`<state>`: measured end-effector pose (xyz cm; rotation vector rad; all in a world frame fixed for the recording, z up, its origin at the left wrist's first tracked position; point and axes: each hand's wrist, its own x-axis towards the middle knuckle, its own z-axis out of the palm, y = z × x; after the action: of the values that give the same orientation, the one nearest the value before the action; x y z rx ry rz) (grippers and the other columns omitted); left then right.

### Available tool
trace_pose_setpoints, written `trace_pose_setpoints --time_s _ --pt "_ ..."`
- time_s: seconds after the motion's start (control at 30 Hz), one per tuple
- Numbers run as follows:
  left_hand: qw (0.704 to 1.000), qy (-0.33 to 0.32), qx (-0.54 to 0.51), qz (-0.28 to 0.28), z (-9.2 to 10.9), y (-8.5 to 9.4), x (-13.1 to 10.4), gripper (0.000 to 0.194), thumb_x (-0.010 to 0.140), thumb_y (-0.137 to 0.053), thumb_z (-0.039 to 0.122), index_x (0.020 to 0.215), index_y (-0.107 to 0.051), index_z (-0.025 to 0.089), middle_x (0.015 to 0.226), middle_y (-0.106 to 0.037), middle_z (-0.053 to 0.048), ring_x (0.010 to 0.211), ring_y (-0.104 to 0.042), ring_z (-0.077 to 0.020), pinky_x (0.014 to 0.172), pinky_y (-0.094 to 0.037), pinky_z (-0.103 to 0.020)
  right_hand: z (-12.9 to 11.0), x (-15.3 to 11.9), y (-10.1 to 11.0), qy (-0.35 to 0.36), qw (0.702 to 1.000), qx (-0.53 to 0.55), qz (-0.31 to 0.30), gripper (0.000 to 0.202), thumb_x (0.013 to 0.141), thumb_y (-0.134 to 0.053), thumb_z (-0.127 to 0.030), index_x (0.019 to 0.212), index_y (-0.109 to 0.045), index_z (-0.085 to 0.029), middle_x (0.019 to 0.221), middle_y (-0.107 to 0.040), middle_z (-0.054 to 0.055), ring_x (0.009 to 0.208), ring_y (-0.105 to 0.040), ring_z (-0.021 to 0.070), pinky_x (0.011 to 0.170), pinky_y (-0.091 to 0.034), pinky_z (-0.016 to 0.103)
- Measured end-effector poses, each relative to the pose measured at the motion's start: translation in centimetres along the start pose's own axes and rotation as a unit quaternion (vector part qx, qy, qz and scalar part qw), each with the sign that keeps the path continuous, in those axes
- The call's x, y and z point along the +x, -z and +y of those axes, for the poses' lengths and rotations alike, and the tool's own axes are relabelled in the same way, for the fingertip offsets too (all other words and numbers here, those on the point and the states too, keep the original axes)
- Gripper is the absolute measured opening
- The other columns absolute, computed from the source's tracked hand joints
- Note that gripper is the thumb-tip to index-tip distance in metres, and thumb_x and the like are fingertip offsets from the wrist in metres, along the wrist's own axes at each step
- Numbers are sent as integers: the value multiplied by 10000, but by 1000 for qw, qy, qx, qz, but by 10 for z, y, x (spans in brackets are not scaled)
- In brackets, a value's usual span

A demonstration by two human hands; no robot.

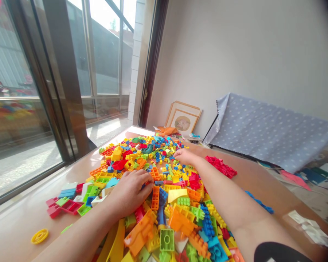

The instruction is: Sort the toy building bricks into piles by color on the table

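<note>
A large heap of mixed plastic building bricks [180, 200] spreads over the table. My left hand [135, 187] rests on the heap's left middle, fingers curled and thumb close to the forefinger; whatever lies between them is hidden. Just beside its fingertips stands an orange brick [155, 198], with a blue brick [163, 196] to the right. Farther off, my right hand [183, 156] reaches to the heap's right edge among small bricks [164, 154]. Its fingers are bent together, and anything in them is too small to make out.
Red bricks [221, 166] form a separate pile on the right, with blue pieces [259, 202] and white pieces [308, 227] nearer. A yellow ring [39, 236] lies at the left. Beyond the table are a window, framed pictures [183, 118] and a dotted cloth [268, 127].
</note>
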<state>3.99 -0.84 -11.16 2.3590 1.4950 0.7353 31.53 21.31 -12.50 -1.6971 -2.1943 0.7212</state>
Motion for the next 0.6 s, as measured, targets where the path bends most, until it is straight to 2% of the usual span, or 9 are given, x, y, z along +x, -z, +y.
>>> trace_pose_setpoints --time_s 0.13,0.3,0.4,0.5,0.6 --pt "1000 0 2 -1 0 -1 0 274 1010 -465 430 984 -696 284 1023 -706 -27 970 -642 -227 873 -429 -357 -6 3 -10 21 999 -36 -17 194 678 -738 -229 858 -808 -241 891 -780 8 812 -682 188 745 -522 251" --pt "1000 -3 7 3 -2 -2 0 253 1005 -476 419 984 -692 289 1026 -709 -21 972 -644 -229 872 -427 -359 -15 4 -11 57 996 -69 -25 191 752 -700 -297 894 -811 -233 903 -780 12 892 -695 225 809 -533 266" --pt "1000 -2 8 2 -2 -3 -1 254 1006 -472 414 987 -691 287 1035 -710 -24 979 -642 -230 870 -425 -362 -24 13 -9 83 993 -89 -3 359 783 -655 -281 1121 -774 -255 1166 -753 18 1107 -657 258 965 -500 300" --pt "1000 -2 8 2 -2 -3 -1 275 1008 -462 424 980 -692 275 1036 -710 -39 976 -641 -233 869 -430 -362 -36 26 -11 108 988 -107 5 557 792 -634 -269 1348 -661 -269 1467 -591 33 1331 -533 285 1115 -411 350" --pt "1000 -3 8 2 -1 -2 -1 284 1010 -457 425 966 -691 270 1033 -711 -43 975 -642 -231 873 -433 -362 -47 36 -19 123 985 -121 -27 650 750 -664 -229 1397 -630 -279 1541 -516 34 1391 -487 291 1156 -375 343"
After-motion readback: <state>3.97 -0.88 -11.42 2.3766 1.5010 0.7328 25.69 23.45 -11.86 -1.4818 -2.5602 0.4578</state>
